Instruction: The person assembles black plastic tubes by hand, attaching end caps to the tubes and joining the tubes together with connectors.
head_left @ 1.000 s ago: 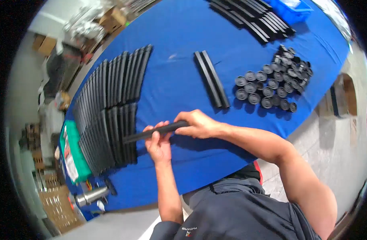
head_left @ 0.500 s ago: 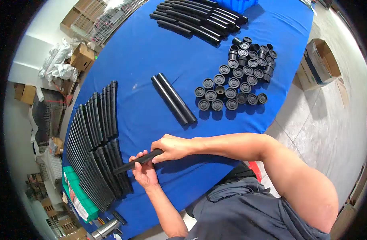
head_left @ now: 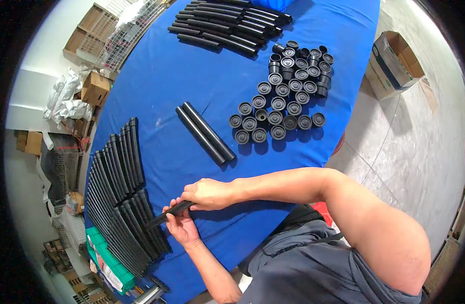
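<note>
A black tube is held slantwise between my two hands over the blue cloth. My right hand wraps its upper right end. Lower down, my left hand grips the tube's middle with palm turned up, fingers around it. The tube's far end points left, over rows of black capped tubes laid side by side. Two loose black tubes lie together above my hands. To their right stand many round black end caps, several tipped on their sides.
More black tubes are stacked at the far edge beside a blue bin. A green tray with papers and a metal cylinder sit at lower left. An open cardboard box stands on the floor at right.
The whole view has shifted, so the table's items sit further left. My right hand has moved slightly along the tube toward my left hand; both hands still hold it.
</note>
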